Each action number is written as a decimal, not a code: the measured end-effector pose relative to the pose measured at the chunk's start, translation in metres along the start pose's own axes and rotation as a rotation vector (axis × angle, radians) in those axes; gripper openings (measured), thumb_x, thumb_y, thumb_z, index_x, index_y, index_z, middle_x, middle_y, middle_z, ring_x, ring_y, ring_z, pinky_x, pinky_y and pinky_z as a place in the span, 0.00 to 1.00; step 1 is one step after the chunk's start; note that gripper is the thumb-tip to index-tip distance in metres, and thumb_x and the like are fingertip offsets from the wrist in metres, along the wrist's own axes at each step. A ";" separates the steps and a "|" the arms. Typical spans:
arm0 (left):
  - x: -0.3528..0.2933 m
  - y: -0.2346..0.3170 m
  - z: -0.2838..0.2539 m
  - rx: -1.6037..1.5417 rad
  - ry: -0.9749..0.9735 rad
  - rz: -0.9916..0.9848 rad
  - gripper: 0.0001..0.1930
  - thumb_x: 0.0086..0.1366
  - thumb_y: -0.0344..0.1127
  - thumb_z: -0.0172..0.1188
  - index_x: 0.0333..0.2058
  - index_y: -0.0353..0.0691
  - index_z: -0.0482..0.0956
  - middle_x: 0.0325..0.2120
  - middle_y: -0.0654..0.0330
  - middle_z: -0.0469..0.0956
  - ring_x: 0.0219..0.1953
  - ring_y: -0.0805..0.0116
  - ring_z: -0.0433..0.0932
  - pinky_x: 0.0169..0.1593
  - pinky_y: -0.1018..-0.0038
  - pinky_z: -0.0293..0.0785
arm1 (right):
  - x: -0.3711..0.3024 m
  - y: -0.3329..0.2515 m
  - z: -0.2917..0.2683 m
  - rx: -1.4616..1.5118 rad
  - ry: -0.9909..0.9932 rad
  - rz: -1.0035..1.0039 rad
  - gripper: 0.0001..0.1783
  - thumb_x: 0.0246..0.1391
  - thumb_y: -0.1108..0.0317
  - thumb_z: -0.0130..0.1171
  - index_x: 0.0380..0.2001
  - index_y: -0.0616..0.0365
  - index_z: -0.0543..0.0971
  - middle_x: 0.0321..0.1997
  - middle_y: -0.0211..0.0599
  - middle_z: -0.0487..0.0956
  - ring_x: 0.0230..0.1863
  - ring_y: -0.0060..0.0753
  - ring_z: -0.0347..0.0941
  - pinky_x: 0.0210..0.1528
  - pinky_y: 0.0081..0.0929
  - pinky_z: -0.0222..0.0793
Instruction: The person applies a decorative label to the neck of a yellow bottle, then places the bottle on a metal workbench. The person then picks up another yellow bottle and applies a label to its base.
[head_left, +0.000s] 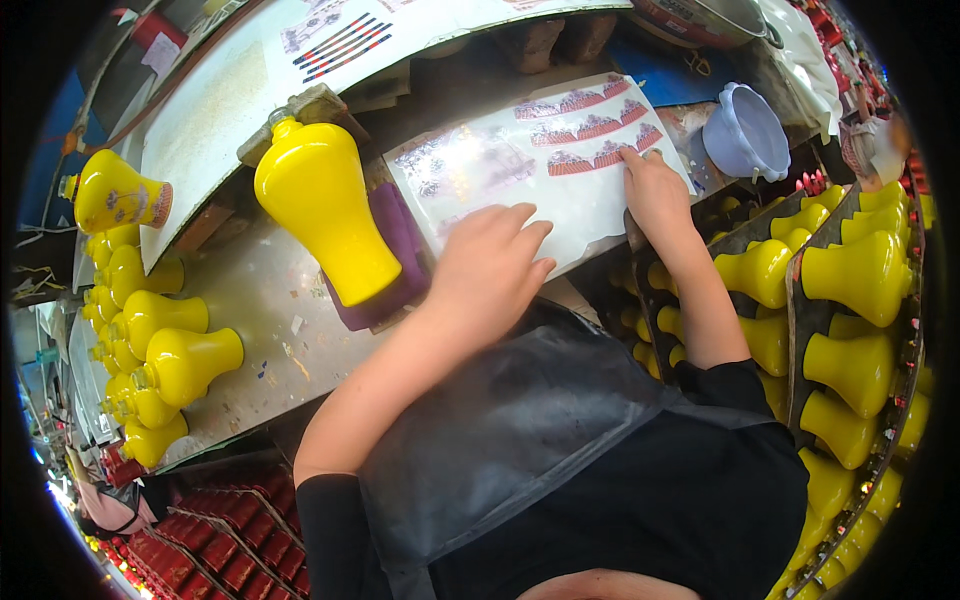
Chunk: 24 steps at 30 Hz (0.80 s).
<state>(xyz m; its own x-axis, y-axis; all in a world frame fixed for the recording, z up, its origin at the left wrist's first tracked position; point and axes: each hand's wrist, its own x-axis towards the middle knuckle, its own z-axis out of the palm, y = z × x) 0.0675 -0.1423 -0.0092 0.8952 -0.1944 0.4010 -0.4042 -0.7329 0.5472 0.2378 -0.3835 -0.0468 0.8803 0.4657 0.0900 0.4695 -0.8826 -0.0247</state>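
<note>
A white sheet (590, 215) lies before me, with several dark red patterned decal strips (570, 162) at its upper right and paler purple decals (480, 165) toward its left. My right hand (660, 198) rests at the right end of the lowest strip, fingertips touching it, a little apart. Over the sheet's near edge, my left hand (497, 255) is open and holds nothing, fingers spread. Left of it, a glossy yellow vase (320, 205) lies tilted on a purple cloth or pad (385, 240), its narrow capped end propped against a worn block (335, 108).
Several yellow vases (195, 360) crowd the table's left end; a decorated yellow vase (120, 195) is behind them. A lavender bucket (745, 135) stands right of the sheet, a metal pot (700, 20) beyond. Racks of yellow vases (850, 375) fill my right; dark red pieces (215, 540) lie lower left.
</note>
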 end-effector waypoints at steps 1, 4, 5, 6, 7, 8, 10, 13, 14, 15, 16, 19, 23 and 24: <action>0.004 -0.002 0.006 0.033 -0.094 -0.037 0.25 0.61 0.36 0.68 0.55 0.35 0.78 0.57 0.43 0.77 0.57 0.45 0.76 0.61 0.55 0.71 | 0.003 0.000 0.001 -0.005 -0.004 -0.012 0.17 0.62 0.70 0.50 0.51 0.58 0.80 0.42 0.55 0.79 0.38 0.59 0.82 0.42 0.49 0.79; 0.016 -0.006 0.026 0.161 -0.221 -0.071 0.29 0.63 0.40 0.67 0.60 0.34 0.75 0.62 0.41 0.72 0.64 0.42 0.71 0.67 0.54 0.67 | 0.003 -0.002 0.003 -0.062 -0.066 0.001 0.18 0.62 0.71 0.51 0.54 0.58 0.80 0.43 0.54 0.79 0.39 0.56 0.82 0.42 0.47 0.80; 0.019 -0.008 0.031 0.162 -0.203 -0.045 0.30 0.63 0.41 0.67 0.61 0.34 0.74 0.64 0.41 0.71 0.66 0.42 0.68 0.68 0.54 0.64 | 0.001 -0.004 0.003 -0.089 -0.095 0.015 0.19 0.62 0.71 0.51 0.54 0.58 0.80 0.43 0.54 0.79 0.39 0.55 0.83 0.42 0.46 0.80; 0.023 -0.010 0.036 0.166 -0.236 -0.041 0.31 0.64 0.43 0.66 0.62 0.34 0.73 0.65 0.41 0.69 0.68 0.42 0.66 0.70 0.53 0.62 | -0.002 -0.005 0.003 -0.079 -0.093 0.006 0.19 0.61 0.71 0.51 0.55 0.57 0.79 0.43 0.54 0.79 0.39 0.55 0.83 0.42 0.45 0.80; 0.027 -0.012 0.041 0.165 -0.258 -0.034 0.32 0.65 0.44 0.65 0.63 0.34 0.71 0.67 0.41 0.67 0.70 0.42 0.64 0.71 0.53 0.60 | -0.004 -0.006 0.002 -0.068 -0.090 -0.001 0.20 0.61 0.72 0.51 0.55 0.57 0.79 0.43 0.53 0.79 0.39 0.54 0.83 0.42 0.44 0.80; 0.030 -0.013 0.045 0.199 -0.269 -0.033 0.33 0.65 0.45 0.65 0.63 0.34 0.71 0.67 0.41 0.66 0.71 0.43 0.63 0.72 0.52 0.59 | -0.006 -0.007 0.001 -0.058 -0.087 -0.007 0.20 0.61 0.72 0.51 0.56 0.57 0.79 0.43 0.53 0.79 0.39 0.54 0.83 0.42 0.44 0.80; 0.036 -0.015 0.053 0.257 -0.261 -0.020 0.34 0.64 0.47 0.65 0.64 0.34 0.71 0.68 0.41 0.65 0.72 0.43 0.61 0.73 0.51 0.56 | -0.009 -0.009 0.000 -0.063 -0.095 -0.011 0.21 0.60 0.72 0.52 0.57 0.57 0.79 0.43 0.52 0.79 0.39 0.54 0.83 0.42 0.43 0.81; 0.041 -0.020 0.061 0.277 -0.352 -0.072 0.35 0.64 0.48 0.64 0.65 0.34 0.70 0.69 0.42 0.63 0.73 0.44 0.59 0.75 0.49 0.52 | -0.012 -0.012 -0.003 -0.068 -0.070 -0.022 0.23 0.60 0.72 0.51 0.58 0.52 0.80 0.41 0.52 0.80 0.36 0.55 0.83 0.40 0.44 0.80; 0.041 -0.021 0.062 0.278 -0.349 -0.065 0.35 0.64 0.48 0.64 0.65 0.34 0.70 0.70 0.43 0.63 0.73 0.44 0.59 0.75 0.49 0.51 | -0.013 -0.013 -0.004 -0.068 -0.056 -0.029 0.24 0.59 0.72 0.51 0.59 0.50 0.81 0.40 0.52 0.80 0.34 0.55 0.82 0.38 0.45 0.80; 0.040 -0.021 0.063 0.279 -0.347 -0.060 0.35 0.64 0.49 0.64 0.65 0.34 0.70 0.70 0.43 0.63 0.73 0.44 0.59 0.75 0.48 0.51 | -0.015 -0.014 -0.005 -0.056 -0.056 -0.032 0.24 0.60 0.72 0.51 0.58 0.51 0.81 0.39 0.52 0.80 0.34 0.56 0.82 0.38 0.45 0.80; 0.039 -0.022 0.064 0.281 -0.371 -0.065 0.35 0.64 0.49 0.64 0.65 0.35 0.70 0.70 0.44 0.63 0.73 0.44 0.59 0.75 0.48 0.50 | -0.017 -0.014 -0.006 -0.044 -0.056 -0.036 0.24 0.60 0.72 0.51 0.58 0.51 0.81 0.39 0.52 0.80 0.34 0.56 0.82 0.39 0.45 0.80; 0.035 -0.022 0.064 0.263 -0.354 -0.038 0.34 0.64 0.49 0.64 0.64 0.36 0.71 0.70 0.44 0.64 0.73 0.44 0.59 0.75 0.48 0.51 | -0.021 -0.016 -0.011 0.000 -0.108 -0.048 0.22 0.60 0.70 0.55 0.57 0.51 0.82 0.38 0.52 0.80 0.36 0.56 0.82 0.40 0.45 0.80; 0.030 -0.020 0.060 0.252 -0.276 -0.062 0.32 0.64 0.47 0.65 0.63 0.38 0.73 0.69 0.44 0.65 0.72 0.45 0.61 0.74 0.48 0.54 | -0.015 -0.016 -0.017 0.198 0.062 -0.061 0.22 0.58 0.65 0.63 0.57 0.51 0.81 0.41 0.52 0.79 0.40 0.56 0.81 0.44 0.46 0.79; 0.030 -0.019 0.058 0.260 -0.232 -0.051 0.30 0.64 0.46 0.65 0.61 0.38 0.75 0.67 0.44 0.67 0.71 0.45 0.63 0.73 0.49 0.56 | -0.012 -0.016 -0.017 0.227 0.059 -0.054 0.22 0.57 0.64 0.64 0.56 0.51 0.81 0.41 0.51 0.79 0.40 0.55 0.81 0.44 0.45 0.78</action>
<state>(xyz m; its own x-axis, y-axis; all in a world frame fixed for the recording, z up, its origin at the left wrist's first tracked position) 0.1126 -0.1713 -0.0503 0.9439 -0.2744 0.1838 -0.3234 -0.8811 0.3451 0.2190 -0.3761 -0.0307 0.8513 0.5013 0.1550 0.5247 -0.8165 -0.2410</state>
